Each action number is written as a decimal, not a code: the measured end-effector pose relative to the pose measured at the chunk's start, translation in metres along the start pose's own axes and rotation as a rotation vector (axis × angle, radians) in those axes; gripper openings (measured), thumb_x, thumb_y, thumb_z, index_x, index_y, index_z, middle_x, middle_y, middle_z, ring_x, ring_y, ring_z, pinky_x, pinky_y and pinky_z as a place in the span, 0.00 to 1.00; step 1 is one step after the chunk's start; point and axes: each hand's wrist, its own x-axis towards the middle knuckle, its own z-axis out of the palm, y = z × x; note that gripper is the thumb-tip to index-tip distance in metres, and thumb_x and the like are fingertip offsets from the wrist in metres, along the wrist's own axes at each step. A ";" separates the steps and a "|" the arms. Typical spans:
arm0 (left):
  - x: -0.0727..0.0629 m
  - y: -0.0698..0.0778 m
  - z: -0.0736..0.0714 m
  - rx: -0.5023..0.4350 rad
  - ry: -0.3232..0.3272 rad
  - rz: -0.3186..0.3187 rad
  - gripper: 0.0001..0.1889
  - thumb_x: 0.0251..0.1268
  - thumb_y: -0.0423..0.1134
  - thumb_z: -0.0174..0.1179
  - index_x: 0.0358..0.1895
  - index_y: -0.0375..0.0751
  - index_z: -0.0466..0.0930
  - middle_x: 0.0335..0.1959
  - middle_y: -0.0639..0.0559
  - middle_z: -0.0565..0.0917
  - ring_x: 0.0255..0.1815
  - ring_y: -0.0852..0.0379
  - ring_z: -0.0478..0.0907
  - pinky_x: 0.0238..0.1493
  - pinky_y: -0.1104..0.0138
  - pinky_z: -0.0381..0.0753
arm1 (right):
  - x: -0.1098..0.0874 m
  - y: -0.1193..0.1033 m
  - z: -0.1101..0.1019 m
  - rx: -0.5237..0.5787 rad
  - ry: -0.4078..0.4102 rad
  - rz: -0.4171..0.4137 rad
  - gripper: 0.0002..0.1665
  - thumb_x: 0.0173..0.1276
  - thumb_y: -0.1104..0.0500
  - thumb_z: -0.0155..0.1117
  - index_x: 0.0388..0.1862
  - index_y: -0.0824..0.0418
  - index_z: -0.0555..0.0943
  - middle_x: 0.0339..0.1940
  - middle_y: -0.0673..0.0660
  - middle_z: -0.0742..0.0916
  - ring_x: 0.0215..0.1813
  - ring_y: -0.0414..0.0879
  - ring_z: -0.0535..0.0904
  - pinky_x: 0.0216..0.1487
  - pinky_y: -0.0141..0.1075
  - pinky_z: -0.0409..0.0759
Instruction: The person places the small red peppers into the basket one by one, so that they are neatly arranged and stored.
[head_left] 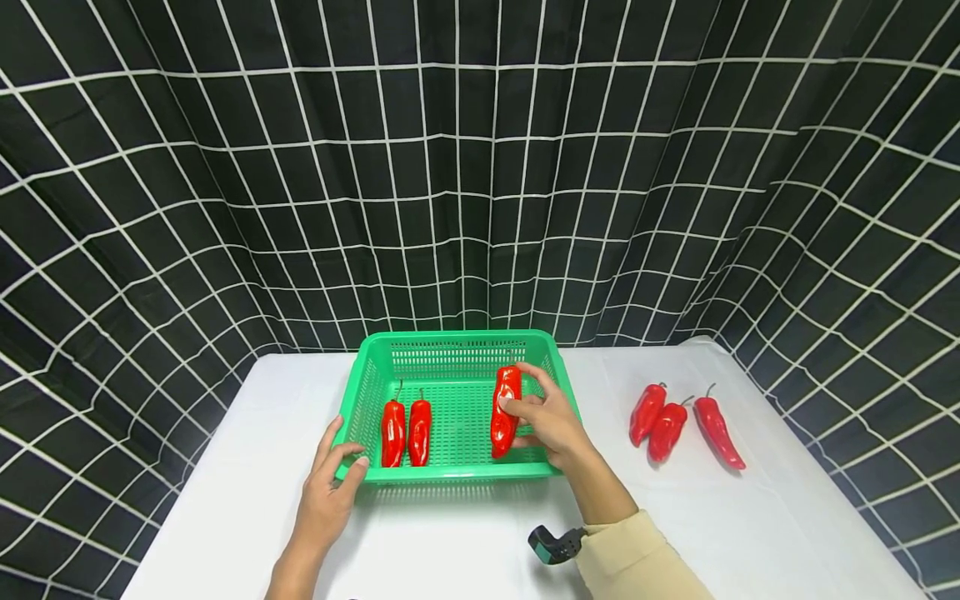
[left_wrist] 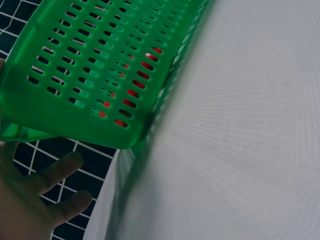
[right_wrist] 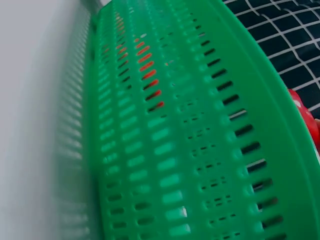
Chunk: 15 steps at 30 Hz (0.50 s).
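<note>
My right hand (head_left: pixel 551 421) holds a glossy red pepper (head_left: pixel 505 412) by its side, thumb in front, over the right part of a green plastic basket (head_left: pixel 457 473). The pepper stands nearly upright, stem toward the back. At the basket's front left corner my left hand (head_left: pixel 330 487) grips the rim, with two fingers (left_wrist: pixel 70 207) stretched out below it in the left wrist view. Two red peppers (head_left: pixel 393 433) lie side by side in the basket's left part. In the right wrist view the held pepper (right_wrist: pixel 306 117) shows just past the rim; most of that hand is out of frame.
Three more red peppers (head_left: pixel 666 433) lie on the white table (head_left: pixel 780 517) right of the basket. A black curtain with a white grid (head_left: pixel 450 167) surrounds the table at the back and sides. A dark wrist camera (head_left: pixel 555 546) sticks out from the right sleeve.
</note>
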 end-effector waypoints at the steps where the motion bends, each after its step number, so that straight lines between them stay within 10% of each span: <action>1: 0.000 0.000 0.000 0.001 -0.002 -0.001 0.08 0.71 0.38 0.56 0.47 0.39 0.79 0.75 0.53 0.55 0.73 0.40 0.51 0.62 0.38 0.56 | 0.001 0.001 0.002 -0.001 -0.003 0.002 0.40 0.62 0.66 0.67 0.71 0.47 0.64 0.36 0.63 0.81 0.30 0.52 0.79 0.24 0.46 0.82; 15: 0.000 -0.001 0.000 0.016 0.006 0.006 0.08 0.71 0.38 0.56 0.47 0.39 0.79 0.75 0.53 0.55 0.72 0.39 0.52 0.60 0.38 0.58 | 0.011 0.008 0.026 -0.067 -0.043 0.040 0.41 0.60 0.64 0.70 0.70 0.46 0.65 0.34 0.63 0.81 0.27 0.50 0.77 0.26 0.49 0.82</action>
